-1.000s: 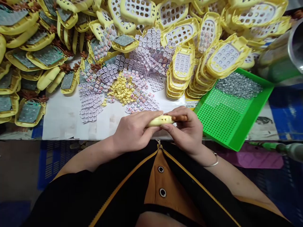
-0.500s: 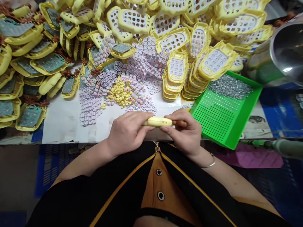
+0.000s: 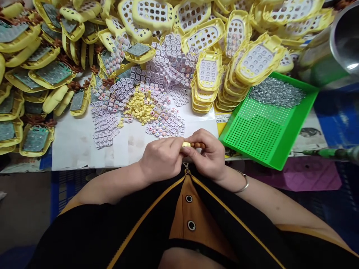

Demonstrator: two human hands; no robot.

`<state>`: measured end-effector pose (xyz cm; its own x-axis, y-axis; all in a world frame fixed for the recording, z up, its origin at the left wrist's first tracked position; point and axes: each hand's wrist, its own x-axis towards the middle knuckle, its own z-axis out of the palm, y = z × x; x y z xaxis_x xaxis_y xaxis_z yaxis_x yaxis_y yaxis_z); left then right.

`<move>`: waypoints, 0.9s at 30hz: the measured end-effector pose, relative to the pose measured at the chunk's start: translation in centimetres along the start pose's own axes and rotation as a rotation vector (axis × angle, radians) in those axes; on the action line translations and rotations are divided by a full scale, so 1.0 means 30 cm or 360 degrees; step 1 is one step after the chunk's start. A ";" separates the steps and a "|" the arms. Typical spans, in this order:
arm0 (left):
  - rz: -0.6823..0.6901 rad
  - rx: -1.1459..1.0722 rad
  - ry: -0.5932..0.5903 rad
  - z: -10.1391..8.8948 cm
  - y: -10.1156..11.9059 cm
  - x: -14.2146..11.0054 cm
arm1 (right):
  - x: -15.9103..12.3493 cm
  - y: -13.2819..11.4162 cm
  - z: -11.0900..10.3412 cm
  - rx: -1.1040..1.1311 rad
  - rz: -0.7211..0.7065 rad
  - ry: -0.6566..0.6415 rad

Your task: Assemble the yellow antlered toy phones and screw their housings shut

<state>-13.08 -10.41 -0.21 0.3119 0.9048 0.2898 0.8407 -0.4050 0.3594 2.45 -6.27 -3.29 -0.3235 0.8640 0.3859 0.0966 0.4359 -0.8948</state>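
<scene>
Between my hands, at the table's front edge, is a yellow toy phone [image 3: 186, 144] with brown knobbly pieces [image 3: 198, 145] at its right end. My left hand [image 3: 162, 157] is wrapped round the yellow body and hides most of it. My right hand [image 3: 209, 155] grips its right end, thumb in front and fingers behind, by the brown pieces. Just beyond my hands lie white printed keypad sheets [image 3: 105, 125] and a heap of small yellow buttons [image 3: 139, 106].
Yellow phone shells with circuit boards [image 3: 37, 140] pile up at left. Front shells with keypads [image 3: 208, 71] stand stacked behind. A green tray [image 3: 291, 140] at right holds silver screws [image 3: 276, 92]. A metal container [image 3: 340, 48] stands back right, a screwdriver-like tool [image 3: 331, 153] below it.
My hands have drawn closer together. The left hand has slid right and now covers most of the yellow toy phone. The view has shifted slightly.
</scene>
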 end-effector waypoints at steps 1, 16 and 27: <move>-0.0037 -0.0061 -0.0046 -0.004 -0.008 0.001 | 0.000 0.005 -0.003 0.0025 0.0033 -0.0007; 0.0004 -0.0139 0.0236 -0.024 -0.025 -0.011 | -0.006 0.052 -0.037 0.0460 0.0325 0.0166; -0.0165 -0.0443 0.0403 -0.054 -0.050 -0.046 | -0.009 0.101 -0.044 0.0618 0.0264 0.0344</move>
<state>-15.47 -11.26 0.28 0.0833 0.8957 0.4368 0.6990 -0.3650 0.6150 4.09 -4.86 -5.81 -0.1259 0.9646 0.2317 -0.2417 0.1967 -0.9502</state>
